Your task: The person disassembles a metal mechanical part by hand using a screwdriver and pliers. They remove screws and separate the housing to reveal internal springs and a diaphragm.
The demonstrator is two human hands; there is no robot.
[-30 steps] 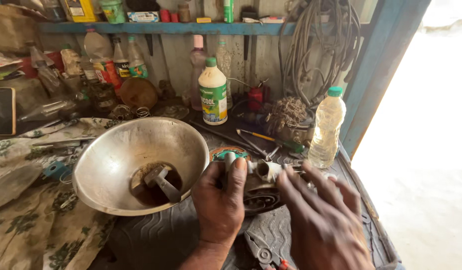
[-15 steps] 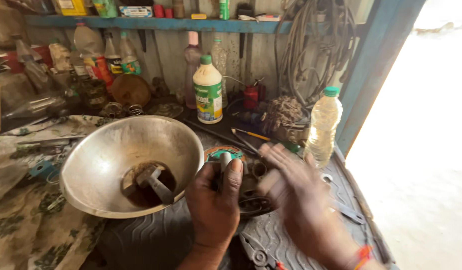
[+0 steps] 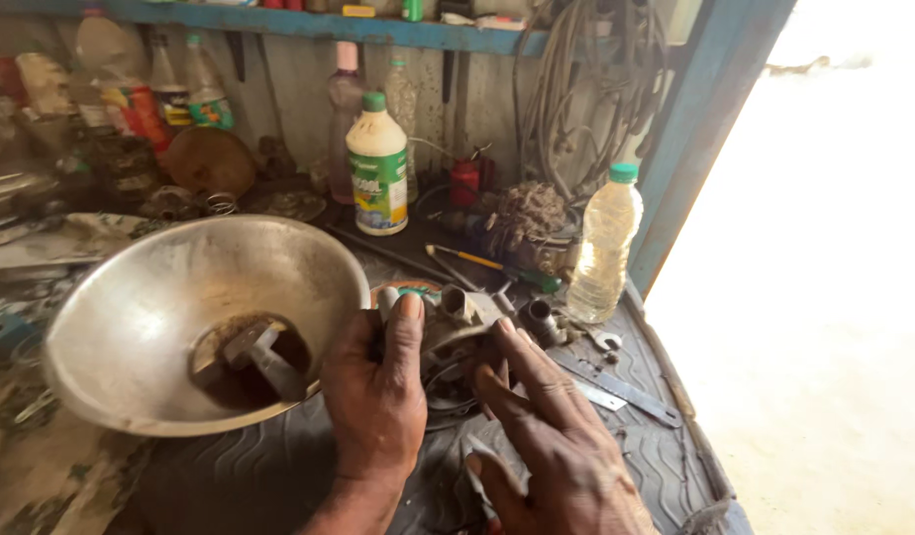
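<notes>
Tyre-topped bench [image 3: 279, 466], seemingly workshop clutter.

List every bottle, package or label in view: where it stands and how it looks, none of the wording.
White bottle: bench middle, green cap, green and yellow label.
Clear bottle: right, by the blue door frame, green cap, pale yellow liquid.
Bottles: back left under the shelf, blurred, red and green labels.
Pink-topped bottle: behind the white one.
No screens or signs.

Both hands were bare, with no gloves, rings or sleeves in view. The left hand [image 3: 378, 396] and the right hand [image 3: 557, 446] looked grimy, dark grease worked into the knuckles and fingers [image 3: 410, 327], nails short.
</notes>
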